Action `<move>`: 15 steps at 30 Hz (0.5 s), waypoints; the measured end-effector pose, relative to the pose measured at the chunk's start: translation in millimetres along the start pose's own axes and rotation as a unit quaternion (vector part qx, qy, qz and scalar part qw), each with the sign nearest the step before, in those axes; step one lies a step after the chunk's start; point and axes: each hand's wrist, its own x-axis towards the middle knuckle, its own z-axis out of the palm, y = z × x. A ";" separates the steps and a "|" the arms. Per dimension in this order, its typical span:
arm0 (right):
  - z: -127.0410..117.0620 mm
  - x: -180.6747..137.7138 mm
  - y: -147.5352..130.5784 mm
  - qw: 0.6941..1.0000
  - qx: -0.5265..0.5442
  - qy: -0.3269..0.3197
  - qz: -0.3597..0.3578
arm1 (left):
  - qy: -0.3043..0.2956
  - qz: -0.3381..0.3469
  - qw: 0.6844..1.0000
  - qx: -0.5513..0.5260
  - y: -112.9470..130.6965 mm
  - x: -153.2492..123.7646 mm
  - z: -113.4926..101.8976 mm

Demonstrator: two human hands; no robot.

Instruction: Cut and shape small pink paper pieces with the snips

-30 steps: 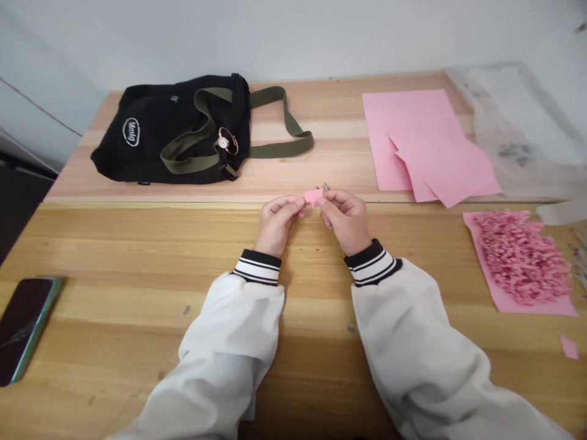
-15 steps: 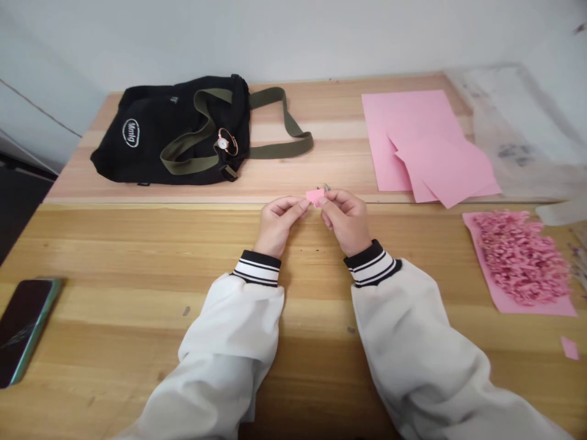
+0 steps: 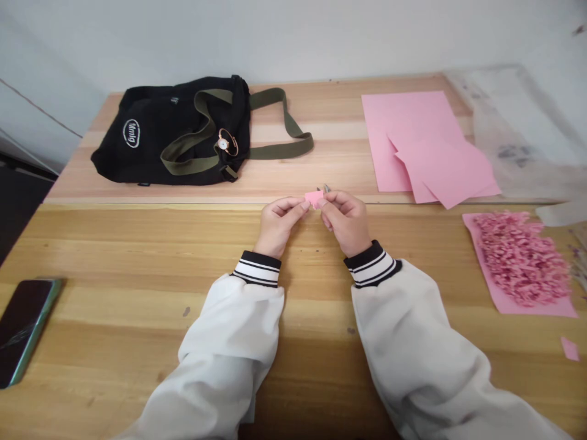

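Between my two hands is a small piece of pink paper [image 3: 314, 198], held above the table near its seam. My left hand [image 3: 279, 225] is closed, its thumb and forefinger pinching the paper's left edge. On the other side my right hand [image 3: 347, 221] pinches the right edge with thumb and forefinger, the other fingers curled in. Just behind the right fingertips shows a small grey pointed thing [image 3: 326, 188], too small and too hidden to name. The paper's lower edge looks uneven.
A black bag [image 3: 151, 134] with green straps carries a wristwatch [image 3: 224, 143]. Pink paper sheets [image 3: 413, 116] overlap at the back right beside a clear plastic bag [image 3: 518, 128]. Crinkled pink pieces [image 3: 523, 256] are heaped on a pink sheet. A phone [image 3: 25, 330] lies left, a paper scrap [image 3: 570, 348] right.
Almost nothing differs. The pink paper and fingertips have shifted very slightly, and both hands keep their pinch on it.
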 end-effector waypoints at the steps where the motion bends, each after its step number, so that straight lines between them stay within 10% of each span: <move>1: 0.0 0.0 -0.1 1.000 0.000 0.000 0.000 | 0.001 -0.001 1.000 -0.001 0.0 -0.1 0.1; 15: -0.9 0.5 2.4 1.000 -0.016 -0.009 -0.014 | -0.007 -0.006 1.000 -0.004 3.3 -2.2 0.8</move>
